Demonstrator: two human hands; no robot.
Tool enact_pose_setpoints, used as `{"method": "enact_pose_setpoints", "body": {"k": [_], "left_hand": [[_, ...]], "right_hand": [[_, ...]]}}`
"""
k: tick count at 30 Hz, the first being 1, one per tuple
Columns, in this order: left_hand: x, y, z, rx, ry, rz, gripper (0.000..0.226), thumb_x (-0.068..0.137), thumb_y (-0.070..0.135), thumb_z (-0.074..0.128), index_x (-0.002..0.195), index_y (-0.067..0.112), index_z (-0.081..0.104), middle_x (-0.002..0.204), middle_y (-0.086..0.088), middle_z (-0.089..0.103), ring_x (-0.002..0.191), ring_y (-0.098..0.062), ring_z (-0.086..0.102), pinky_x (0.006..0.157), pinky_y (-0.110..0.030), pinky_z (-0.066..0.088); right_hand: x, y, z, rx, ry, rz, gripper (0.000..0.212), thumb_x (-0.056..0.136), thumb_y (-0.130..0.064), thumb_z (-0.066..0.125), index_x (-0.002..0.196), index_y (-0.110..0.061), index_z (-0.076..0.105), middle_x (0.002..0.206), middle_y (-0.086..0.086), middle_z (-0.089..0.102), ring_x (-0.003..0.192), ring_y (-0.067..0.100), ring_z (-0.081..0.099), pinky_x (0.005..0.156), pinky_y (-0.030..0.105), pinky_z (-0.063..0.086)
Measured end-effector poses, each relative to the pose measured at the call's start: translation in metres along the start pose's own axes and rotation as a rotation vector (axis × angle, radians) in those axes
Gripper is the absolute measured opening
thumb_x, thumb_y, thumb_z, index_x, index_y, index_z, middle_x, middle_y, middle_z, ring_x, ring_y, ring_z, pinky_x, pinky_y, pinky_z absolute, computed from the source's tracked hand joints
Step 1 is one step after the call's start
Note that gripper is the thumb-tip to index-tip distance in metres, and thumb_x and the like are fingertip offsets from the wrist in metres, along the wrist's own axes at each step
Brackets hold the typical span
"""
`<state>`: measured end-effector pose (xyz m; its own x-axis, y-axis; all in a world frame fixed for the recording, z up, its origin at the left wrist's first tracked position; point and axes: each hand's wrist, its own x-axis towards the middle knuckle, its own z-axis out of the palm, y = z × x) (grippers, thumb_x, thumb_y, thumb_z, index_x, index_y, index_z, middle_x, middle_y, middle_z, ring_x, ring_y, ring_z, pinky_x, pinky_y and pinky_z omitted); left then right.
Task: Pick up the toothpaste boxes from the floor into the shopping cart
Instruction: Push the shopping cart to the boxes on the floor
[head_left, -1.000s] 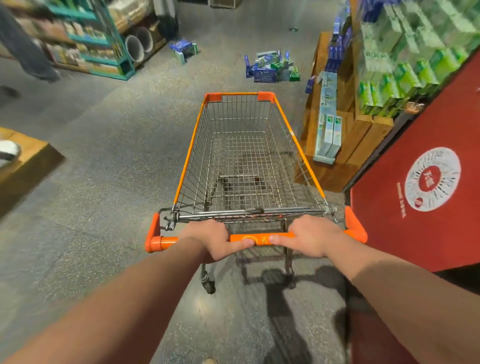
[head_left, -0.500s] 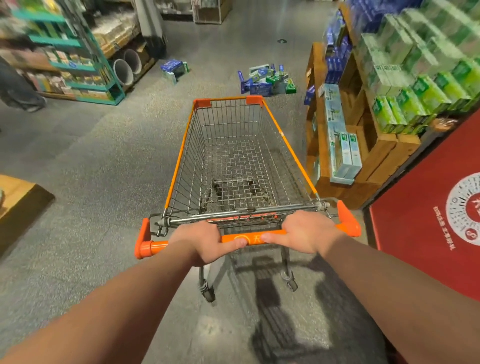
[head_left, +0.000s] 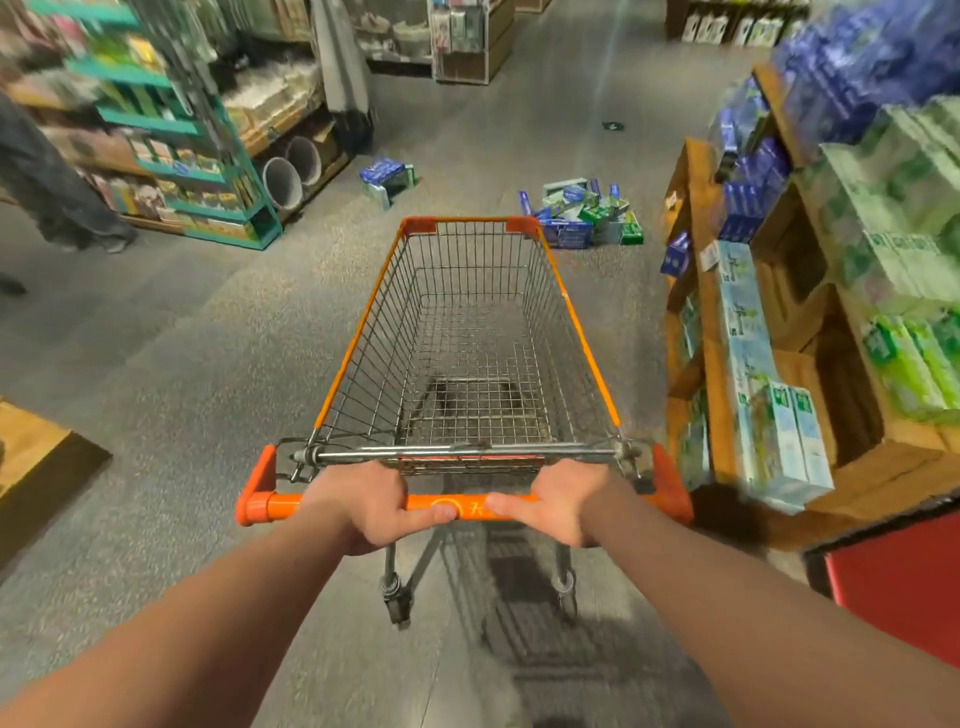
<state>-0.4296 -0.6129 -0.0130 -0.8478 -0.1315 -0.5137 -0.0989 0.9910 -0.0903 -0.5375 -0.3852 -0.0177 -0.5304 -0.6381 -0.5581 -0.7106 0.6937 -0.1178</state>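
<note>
An empty wire shopping cart (head_left: 363, 322) with orange trim stands in front of me. My left hand (head_left: 371, 506) and my right hand (head_left: 553, 499) both grip its orange handle (head_left: 270, 505), thumbs pointing toward each other. A pile of blue and green toothpaste boxes (head_left: 584, 215) lies on the grey floor just beyond the cart's front right corner. A smaller heap of blue boxes (head_left: 387, 176) lies farther left on the floor.
Wooden shelving (head_left: 711, 332) stacked with blue and green boxes lines the right side, close to the cart. A red panel (head_left: 904, 587) is at the lower right. Teal shelves (head_left: 208, 171) and a person's legs (head_left: 57, 192) are at the left. A wooden platform (head_left: 47, 473) juts in at left.
The cart has rolled forward along the aisle with both hands on the handle. The floor pile of boxes is nearer, and the red panel has slid back to the lower right.
</note>
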Motion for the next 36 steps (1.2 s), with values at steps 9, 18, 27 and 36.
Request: {"method": "enact_pose_setpoints", "body": {"k": [9, 18, 27, 36], "left_hand": [[0.155, -0.117, -0.079, -0.059, -0.004, 0.011, 0.108, 0.062, 0.104, 0.007, 0.079, 0.017, 0.068, 0.077, 0.000, 0.065, 0.074, -0.019, 0.062, 0.068, -0.036, 0.047], [0.320, -0.239, -0.164, -0.067, 0.031, 0.055, 0.108, 0.062, 0.105, 0.006, 0.076, 0.017, 0.067, 0.075, -0.001, 0.064, 0.071, -0.017, 0.061, 0.070, -0.037, 0.052], [0.487, -0.355, -0.258, -0.029, 0.015, 0.071, 0.104, 0.065, 0.103, 0.008, 0.078, 0.019, 0.068, 0.076, 0.000, 0.064, 0.070, -0.016, 0.060, 0.074, -0.038, 0.054], [0.668, -0.447, -0.356, 0.009, 0.053, 0.040, 0.095, 0.068, 0.101, 0.010, 0.075, 0.022, 0.060, 0.077, 0.001, 0.065, 0.070, -0.014, 0.060, 0.068, -0.035, 0.053]], "right_hand": [[0.167, 0.025, -0.115, 0.046, 0.026, -0.046, 0.100, 0.079, -0.094, 0.009, 0.073, -0.011, 0.063, 0.079, 0.007, 0.063, 0.075, 0.025, 0.063, 0.063, 0.037, 0.045], [0.347, 0.051, -0.233, 0.013, 0.108, -0.015, 0.105, 0.068, -0.099, 0.001, 0.073, -0.014, 0.063, 0.081, 0.005, 0.060, 0.080, 0.026, 0.061, 0.067, 0.038, 0.047], [0.521, 0.079, -0.358, 0.079, 0.109, 0.058, 0.101, 0.069, -0.101, 0.008, 0.067, -0.015, 0.061, 0.074, 0.004, 0.058, 0.071, 0.021, 0.059, 0.064, 0.036, 0.045], [0.704, 0.139, -0.481, 0.142, 0.151, 0.062, 0.107, 0.060, -0.106, 0.008, 0.065, -0.014, 0.063, 0.074, 0.004, 0.060, 0.074, 0.026, 0.062, 0.080, 0.043, 0.053]]}}
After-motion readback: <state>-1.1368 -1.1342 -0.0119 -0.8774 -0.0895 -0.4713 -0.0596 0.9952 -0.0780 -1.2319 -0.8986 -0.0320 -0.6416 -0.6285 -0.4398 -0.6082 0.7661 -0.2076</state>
